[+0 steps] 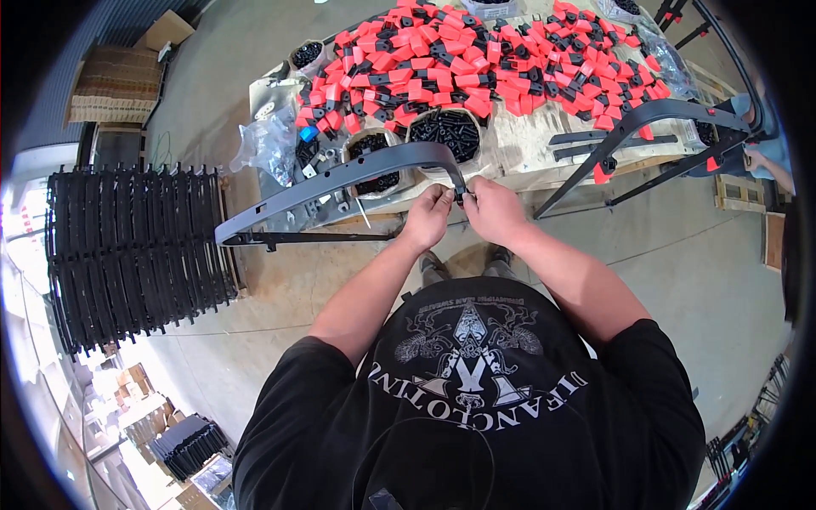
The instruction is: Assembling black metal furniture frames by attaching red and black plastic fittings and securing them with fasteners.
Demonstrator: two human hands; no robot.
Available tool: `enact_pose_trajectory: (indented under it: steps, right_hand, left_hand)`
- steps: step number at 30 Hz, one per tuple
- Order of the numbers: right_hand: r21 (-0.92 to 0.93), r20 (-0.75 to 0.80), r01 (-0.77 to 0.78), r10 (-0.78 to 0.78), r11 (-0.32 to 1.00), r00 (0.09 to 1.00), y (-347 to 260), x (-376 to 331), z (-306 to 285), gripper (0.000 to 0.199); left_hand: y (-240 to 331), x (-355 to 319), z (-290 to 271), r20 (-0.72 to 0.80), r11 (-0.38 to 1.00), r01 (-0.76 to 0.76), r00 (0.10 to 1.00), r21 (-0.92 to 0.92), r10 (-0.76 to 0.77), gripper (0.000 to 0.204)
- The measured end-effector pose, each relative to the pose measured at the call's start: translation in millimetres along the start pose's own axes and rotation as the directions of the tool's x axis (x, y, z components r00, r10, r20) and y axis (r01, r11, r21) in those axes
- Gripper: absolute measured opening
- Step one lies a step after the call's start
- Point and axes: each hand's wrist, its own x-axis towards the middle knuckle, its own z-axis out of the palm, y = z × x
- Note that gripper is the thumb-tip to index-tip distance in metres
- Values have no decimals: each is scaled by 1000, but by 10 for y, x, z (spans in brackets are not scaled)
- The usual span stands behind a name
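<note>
A dark grey curved metal frame (361, 170) reaches from the left, bends down at its right end and comes between my hands. My left hand (427, 219) is closed, with thumb and fingertips pinched at that bent end. On the other side of it, my right hand (495, 212) is closed with its thumb and fingers against the same end. Small black parts show between the fingertips, too small to make out. A thin black bar (331, 238) runs below the frame from its left corner. Just beyond my hands stands a tub of black screws (444, 138).
Red and black plastic clips (425, 59) lie heaped on the workbench (531, 153). Another curved frame (646, 115) leans at the right, near a co-worker's arm (769, 166). Stacked black frames (140, 255) stand at the left. A plastic bag (268, 146) and a wrench (342, 202) lie on the bench.
</note>
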Motion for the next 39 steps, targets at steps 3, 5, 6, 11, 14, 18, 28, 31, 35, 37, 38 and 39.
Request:
enact_pose_trajectory:
  steps: [3,5,6,11,14,18,28,31,35,37,38,39]
  right_hand:
    - [26,-19,43,-42,999,999,196,57,99,22]
    - [609,188,-248,167,753,968,349,61,74,20]
    - [799,540,-571,194,186,819,517,37,-82,19]
    - [833,547,-549,259,-71,796,832,-434,-119,27]
    - [774,543,-591,243,227,804,866,-705,-91,42]
    - [698,569,-652,323,297,756,691,-808,85,31]
    - [768,591,-601,118,222,798,-1197,-436,1352,38]
    - [773,618,-611,12,171,786,-2166,-213,1747,53]
    - [810,585,-586,90,-16,806,-2737,-120,2234,46]
    - [799,594,-600,-107,-40,797,-2669,-55,2366,41]
    - [798,593,-601,-118,-48,797,-2807,-90,2365,41]
    - [798,590,-600,-126,-57,797,-2905,-101,2377,41]
  left_hand:
    - [33,61,-136,21,990,-102,995,93,101,25]
    - [217,142,-304,-199,742,-334,826,581,527,20]
    - [424,192,-409,-261,775,-183,874,605,410,22]
    - [330,493,-1138,-240,334,150,939,931,248,31]
    - [245,555,-1099,-331,368,230,913,901,240,37]
    - [-96,670,-1343,-321,512,138,902,848,290,37]
    - [84,-1285,-2036,-78,867,-274,939,416,335,35]
    - [93,-1540,-2516,129,735,-486,863,473,488,42]
    - [214,-1981,-3218,199,674,-615,781,408,592,40]
    - [207,-2161,-3440,157,708,-597,794,378,587,38]
    - [163,-2211,-3520,128,741,-583,807,334,577,36]
    - [58,-2155,-3593,119,746,-577,810,334,574,36]
